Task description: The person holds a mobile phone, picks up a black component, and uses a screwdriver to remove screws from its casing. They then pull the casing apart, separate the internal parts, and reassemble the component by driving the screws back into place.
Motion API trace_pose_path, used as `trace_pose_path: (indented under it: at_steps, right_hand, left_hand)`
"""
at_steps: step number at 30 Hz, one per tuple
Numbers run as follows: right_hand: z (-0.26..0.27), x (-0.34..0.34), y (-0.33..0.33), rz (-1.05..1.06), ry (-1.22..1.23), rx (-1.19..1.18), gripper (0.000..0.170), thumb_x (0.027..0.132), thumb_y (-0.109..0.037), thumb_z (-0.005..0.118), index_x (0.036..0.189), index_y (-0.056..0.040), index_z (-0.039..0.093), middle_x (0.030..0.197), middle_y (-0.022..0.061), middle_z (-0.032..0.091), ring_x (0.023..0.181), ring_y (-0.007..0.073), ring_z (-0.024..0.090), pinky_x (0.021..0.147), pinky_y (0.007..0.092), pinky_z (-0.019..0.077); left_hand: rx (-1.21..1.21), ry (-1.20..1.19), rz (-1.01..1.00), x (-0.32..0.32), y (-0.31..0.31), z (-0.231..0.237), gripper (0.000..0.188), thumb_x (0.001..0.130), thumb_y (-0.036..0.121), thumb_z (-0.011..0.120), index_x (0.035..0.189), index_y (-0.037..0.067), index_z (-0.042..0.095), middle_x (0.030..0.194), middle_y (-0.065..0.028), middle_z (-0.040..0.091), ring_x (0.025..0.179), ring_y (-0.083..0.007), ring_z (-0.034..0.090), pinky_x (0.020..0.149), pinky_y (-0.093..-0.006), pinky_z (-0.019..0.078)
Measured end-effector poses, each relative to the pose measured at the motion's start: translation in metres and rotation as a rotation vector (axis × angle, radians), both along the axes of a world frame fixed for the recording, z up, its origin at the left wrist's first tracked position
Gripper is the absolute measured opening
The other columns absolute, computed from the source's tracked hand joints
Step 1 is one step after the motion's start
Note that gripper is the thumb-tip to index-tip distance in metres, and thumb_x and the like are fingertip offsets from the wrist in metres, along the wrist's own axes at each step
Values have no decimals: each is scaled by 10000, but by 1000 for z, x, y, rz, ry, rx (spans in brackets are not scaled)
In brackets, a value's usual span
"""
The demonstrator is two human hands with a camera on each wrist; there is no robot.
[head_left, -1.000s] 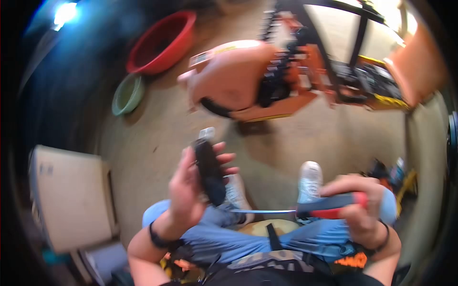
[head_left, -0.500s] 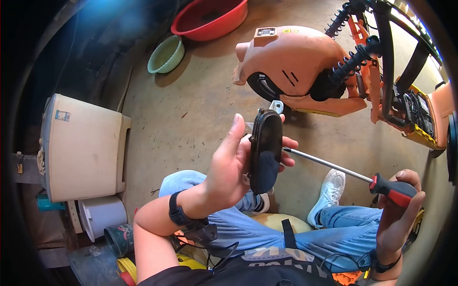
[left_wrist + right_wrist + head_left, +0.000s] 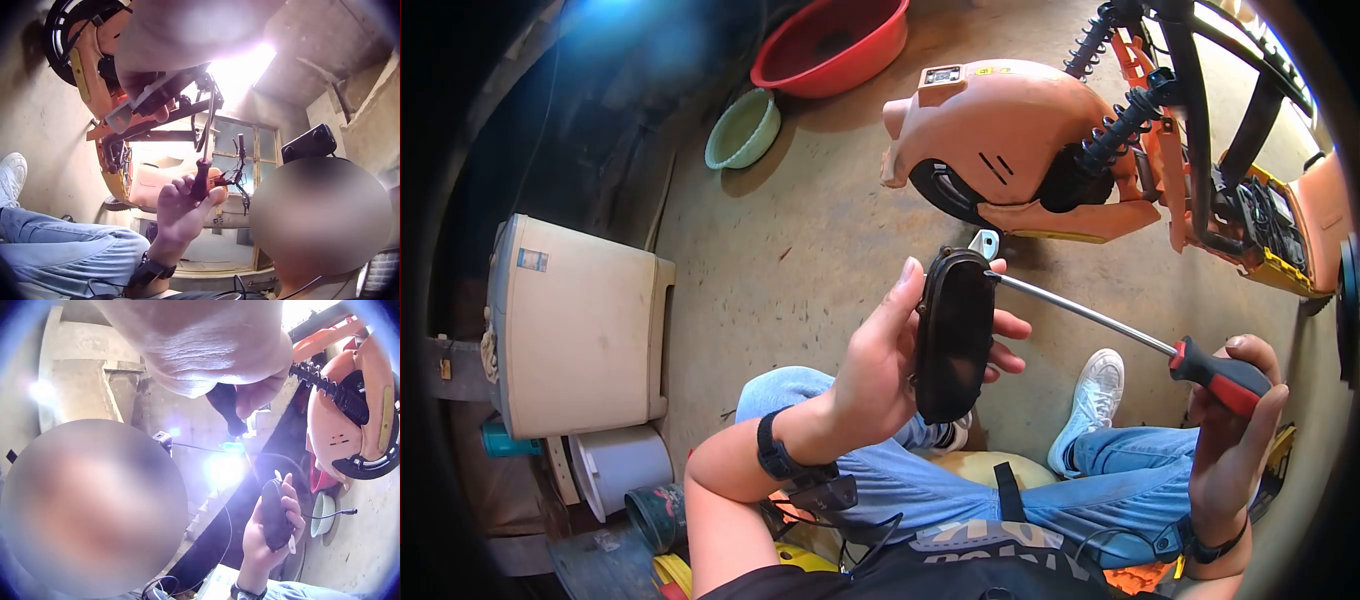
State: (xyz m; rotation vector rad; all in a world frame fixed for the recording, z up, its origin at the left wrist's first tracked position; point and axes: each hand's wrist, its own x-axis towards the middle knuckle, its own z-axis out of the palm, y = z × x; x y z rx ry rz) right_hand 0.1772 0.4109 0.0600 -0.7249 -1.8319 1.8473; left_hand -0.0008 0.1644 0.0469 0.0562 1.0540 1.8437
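In the head view the left hand (image 3: 878, 365) holds a black oval part (image 3: 956, 335) with a metal bracket tab (image 3: 984, 243) at its top, thumb along one side and fingers behind. The right hand (image 3: 1235, 450) grips the red and black handle of a screwdriver (image 3: 1215, 375). Its shaft points left, and the tip meets the upper right edge of the black part. The right wrist view shows the black part (image 3: 275, 515) in the left hand (image 3: 256, 544). In the left wrist view the screwdriver handle (image 3: 201, 180) is between the right hand's (image 3: 178, 215) fingers and thumb.
An orange vehicle body (image 3: 1020, 130) with black springs stands ahead on the floor. A red basin (image 3: 830, 60) and a pale green basin (image 3: 743, 130) lie at the upper left. A beige box (image 3: 580, 320) and a white bucket (image 3: 622, 465) are at the left.
The black part has turned to show more of its broad face. The screwdriver, first held low at the right, has risen, and its tip has moved up along the part's edge.
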Motion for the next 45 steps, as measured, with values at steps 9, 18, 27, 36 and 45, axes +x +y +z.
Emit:
trace_pose_path:
  at_steps: [9, 18, 27, 36, 45]
  right_hand:
    - [1, -2, -1, -36, 4, 0, 720, 940, -715, 424, 1192, -53, 552, 986, 86, 535, 739, 143, 608, 608, 219, 503]
    - [-1, -2, 0, -4, 33, -13, 732, 942, -713, 424, 1182, -33, 549, 972, 88, 543, 712, 142, 610, 599, 222, 502]
    - [-3, -1, 3, 9, 35, 7, 728, 942, -710, 419, 1179, -34, 550, 985, 93, 544, 706, 148, 621, 592, 219, 523]
    - [-2, -2, 3, 38, 23, 21, 733, 926, -719, 444, 1171, -39, 566, 984, 94, 550, 724, 158, 640, 598, 221, 539]
    - [2, -7, 0, 18, 2, 35, 745, 920, -722, 467, 1180, -30, 557, 937, 86, 583, 665, 135, 637, 554, 202, 513]
  left_hand:
    - [-40, 25, -53, 4, 0, 1, 793, 1037, 606, 168, 1549, 6, 243, 1221, -236, 631, 1027, -318, 678, 891, -379, 522]
    - [-46, 59, -125, 8, 1, 0, 793, 1038, 603, 155, 1563, 11, 214, 1250, -193, 610, 1058, -284, 648, 972, -396, 477]
    - [-60, 77, -107, 7, 2, -3, 794, 1038, 602, 163, 1560, 7, 222, 1243, -185, 615, 1047, -260, 647, 980, -396, 480]
    - [-77, 90, -109, 8, 3, -1, 797, 1036, 610, 173, 1559, 10, 221, 1251, -181, 611, 1050, -243, 646, 985, -394, 485]
    - [-216, 293, -58, 9, 0, -3, 789, 1043, 589, 305, 1583, 33, 163, 1270, -128, 566, 1091, -184, 558, 1003, -326, 412]
